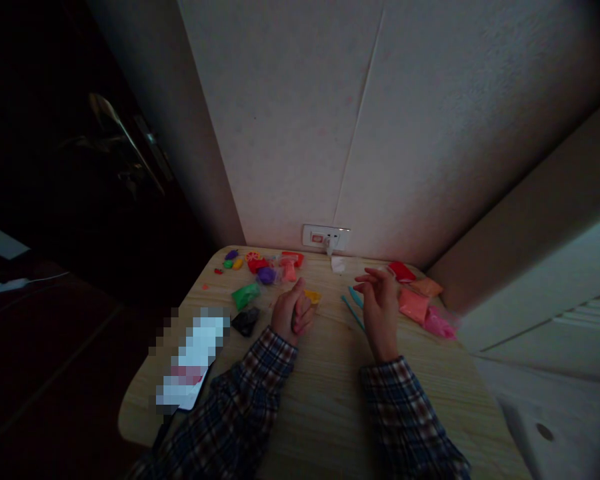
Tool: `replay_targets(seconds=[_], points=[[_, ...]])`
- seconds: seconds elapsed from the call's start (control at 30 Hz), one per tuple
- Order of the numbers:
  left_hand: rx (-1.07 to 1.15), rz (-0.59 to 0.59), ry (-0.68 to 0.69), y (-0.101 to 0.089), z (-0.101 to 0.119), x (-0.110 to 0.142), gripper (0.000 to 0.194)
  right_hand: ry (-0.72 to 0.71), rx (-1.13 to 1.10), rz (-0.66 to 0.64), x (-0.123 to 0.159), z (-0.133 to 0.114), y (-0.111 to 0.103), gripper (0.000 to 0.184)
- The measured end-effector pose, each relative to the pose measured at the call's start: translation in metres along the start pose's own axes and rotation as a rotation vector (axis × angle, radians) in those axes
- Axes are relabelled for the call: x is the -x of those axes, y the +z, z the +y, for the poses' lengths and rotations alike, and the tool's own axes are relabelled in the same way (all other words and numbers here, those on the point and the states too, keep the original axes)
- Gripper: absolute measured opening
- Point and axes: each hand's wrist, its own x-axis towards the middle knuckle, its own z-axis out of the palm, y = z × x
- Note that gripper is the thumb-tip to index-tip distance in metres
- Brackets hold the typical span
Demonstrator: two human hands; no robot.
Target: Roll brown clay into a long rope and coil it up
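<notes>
Nearest the camera, two plaid sleeves (405,413) reach in over a pale wooden table (325,407). The left hand (286,313) is curled, fingers folded together and thumb raised; whether anything is clasped inside cannot be told. A yellow packet (314,298) lies just beyond it, at its 2 o'clock. The right hand (381,310) has its fingers bent and somewhat apart, with nothing visible between them; two turquoise sticks (353,312) lie just beside it, toward 9 to 10 o'clock.

Around the left hand, a black packet (246,321) sits at 9 o'clock, a green packet (246,295) at 10, a purple packet (267,275) at 11 and a coral packet (289,270) at 12. Small colourful pieces (237,264) lie farther off toward 10 to 11; a bright flat object (200,353), pixelated, is at 8.

From the right hand, a red packet (401,271) is at 1 o'clock, an orange packet (427,287) at 2 and a hot-pink packet (440,323) between 3 and 4. The wall socket (315,237) stands at the table's 12.
</notes>
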Motion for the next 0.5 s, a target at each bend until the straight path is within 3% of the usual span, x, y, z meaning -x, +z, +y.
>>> replay_targets(seconds=[0.1,0.27,0.37,0.43,0.5], points=[[0.047,-0.010,0.017,0.001,0.002,-0.002,0.048,0.033,-0.035,-0.006,0.000,0.002,-0.001,0.022],[0.120,0.011,0.014,0.004,0.002,-0.005,0.017,0.049,-0.072,-0.012,0.000,0.000,0.001,0.021],[0.044,-0.008,0.000,0.002,0.002,-0.004,0.018,0.058,-0.097,0.004,-0.001,-0.010,-0.002,0.020],[-0.009,0.009,0.004,-0.001,0.002,-0.005,0.017,0.082,-0.130,0.063,-0.001,-0.018,-0.014,0.022],[-0.036,0.037,0.026,-0.003,0.002,-0.005,0.017,0.109,-0.155,0.163,-0.001,-0.021,-0.042,0.028]])
